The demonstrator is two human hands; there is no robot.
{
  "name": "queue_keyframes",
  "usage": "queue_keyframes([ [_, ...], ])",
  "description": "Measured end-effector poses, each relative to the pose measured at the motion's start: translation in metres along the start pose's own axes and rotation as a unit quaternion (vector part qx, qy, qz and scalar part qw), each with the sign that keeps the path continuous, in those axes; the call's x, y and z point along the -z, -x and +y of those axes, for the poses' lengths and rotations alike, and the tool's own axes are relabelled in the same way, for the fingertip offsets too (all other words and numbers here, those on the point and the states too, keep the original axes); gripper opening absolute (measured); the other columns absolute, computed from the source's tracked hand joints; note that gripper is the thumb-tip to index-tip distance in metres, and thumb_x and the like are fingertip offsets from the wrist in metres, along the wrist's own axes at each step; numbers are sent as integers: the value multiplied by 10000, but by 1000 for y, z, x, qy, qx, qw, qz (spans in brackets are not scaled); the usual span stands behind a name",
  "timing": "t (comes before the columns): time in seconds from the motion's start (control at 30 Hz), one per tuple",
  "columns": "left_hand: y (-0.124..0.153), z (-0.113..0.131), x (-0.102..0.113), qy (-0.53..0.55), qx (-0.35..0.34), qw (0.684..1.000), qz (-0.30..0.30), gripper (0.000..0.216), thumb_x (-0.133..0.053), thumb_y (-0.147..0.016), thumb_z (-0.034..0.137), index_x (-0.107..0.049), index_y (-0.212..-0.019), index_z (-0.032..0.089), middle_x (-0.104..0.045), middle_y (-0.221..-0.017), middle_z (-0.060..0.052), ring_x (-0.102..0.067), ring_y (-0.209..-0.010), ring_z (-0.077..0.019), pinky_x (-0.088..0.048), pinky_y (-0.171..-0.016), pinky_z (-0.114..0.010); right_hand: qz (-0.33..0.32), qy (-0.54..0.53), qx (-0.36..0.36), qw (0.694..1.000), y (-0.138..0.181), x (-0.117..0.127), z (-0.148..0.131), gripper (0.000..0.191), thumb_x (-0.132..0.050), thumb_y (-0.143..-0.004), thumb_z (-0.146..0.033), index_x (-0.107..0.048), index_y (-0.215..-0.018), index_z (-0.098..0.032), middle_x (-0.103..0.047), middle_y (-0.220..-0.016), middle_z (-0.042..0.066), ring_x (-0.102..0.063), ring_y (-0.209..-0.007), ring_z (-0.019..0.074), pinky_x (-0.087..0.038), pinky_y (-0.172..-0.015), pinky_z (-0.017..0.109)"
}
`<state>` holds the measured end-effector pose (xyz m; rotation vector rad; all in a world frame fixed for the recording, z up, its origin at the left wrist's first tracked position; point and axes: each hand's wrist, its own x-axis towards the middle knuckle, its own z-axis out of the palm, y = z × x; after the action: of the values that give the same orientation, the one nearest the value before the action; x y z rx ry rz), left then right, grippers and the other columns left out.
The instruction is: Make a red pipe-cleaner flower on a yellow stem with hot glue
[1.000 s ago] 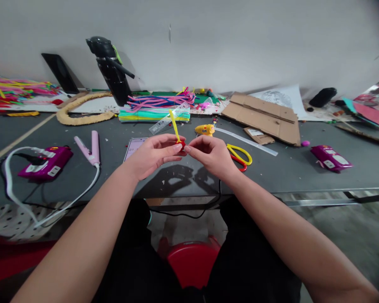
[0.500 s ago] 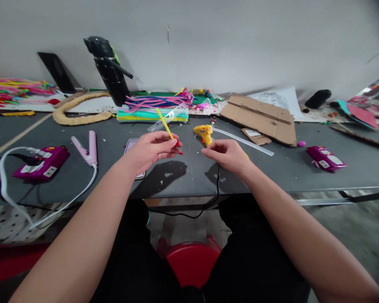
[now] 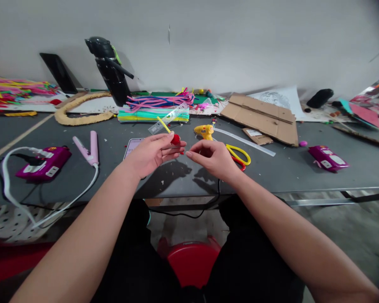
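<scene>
at the far left of a grey surface (image 3: 271,172), loose colored strands (image 3: 15,90) lie heaped near the wall, with a purple power strip (image 3: 46,164) closer to the front. next to it, a pink hair straightener (image 3: 90,151) lies with its arms spread, and a black bottle (image 3: 112,78) stands behind. a phone (image 3: 132,146) lies partly hidden by the person's left hand (image 3: 148,155), whose fingers are clamped on a small red piece (image 3: 175,139) with a yellow stem (image 3: 163,125), held above the surface near its middle. just beside it, the right hand (image 3: 213,160) holds its thumb and forefinger close at the tips; whether they grip anything cannot be told. beyond that hand lie a yellow glue gun (image 3: 204,131) and yellow-and-red scissors (image 3: 246,154), then flattened cardboard (image 3: 262,120) farther right.
</scene>
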<state>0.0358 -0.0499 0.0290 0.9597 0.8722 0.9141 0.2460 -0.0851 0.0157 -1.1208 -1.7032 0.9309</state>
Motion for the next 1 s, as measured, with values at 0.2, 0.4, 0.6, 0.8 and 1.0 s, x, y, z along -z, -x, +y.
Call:
queue_keyframes([
  [0.2, 0, -8, -7, 1, -4, 1000, 5, 267, -811, -819, 408, -769, -932, 171, -790, -1015, -100, -752, -871, -173, -620, -801, -272, 75, 7, 46, 996, -1, -14, -2, 333, -811, -795, -493, -713, -826, -176, -665, -747, 14, -465, -599, 109, -393, -550, 266],
  [0.4, -1, -14, -8, -6, -11, 1000, 11, 277, -842, -782, 422, -760, -924, 199, -777, -975, -65, -747, -860, -164, -622, -845, -297, 86, 14, 45, 995, -3, -16, -3, 293, -784, -833, -459, -703, -813, -178, -677, -750, 18, -510, -624, 120, -426, -582, 275],
  [0.6, -2, -16, -13, 20, -16, 999, 30, 275, -869, -748, 407, -755, -879, 194, -770, -942, -50, -739, -831, -155, -620, -816, -283, 92, 10, 43, 995, -3, -17, -3, 179, -761, -841, -344, -700, -838, -176, -676, -757, 18, -506, -616, 117, -421, -569, 273],
  [0.8, 0, -15, -20, 34, 9, 998, 46, 276, -884, -731, 374, -733, -865, 186, -763, -900, -39, -728, -791, -144, -626, -813, -297, 93, -19, 21, 995, -3, -21, -3, 130, -720, -845, -293, -693, -824, -168, -670, -729, 11, -506, -593, 112, -411, -541, 263],
  [1.0, 1, -14, -22, 43, 30, 998, 43, 265, -868, -758, 370, -735, -862, 165, -762, -864, -49, -723, -759, -130, -631, -789, -276, 87, -30, 7, 996, -5, -22, -3, 136, -703, -851, -299, -686, -821, -167, -684, -735, 23, -532, -609, 124, -431, -560, 270],
])
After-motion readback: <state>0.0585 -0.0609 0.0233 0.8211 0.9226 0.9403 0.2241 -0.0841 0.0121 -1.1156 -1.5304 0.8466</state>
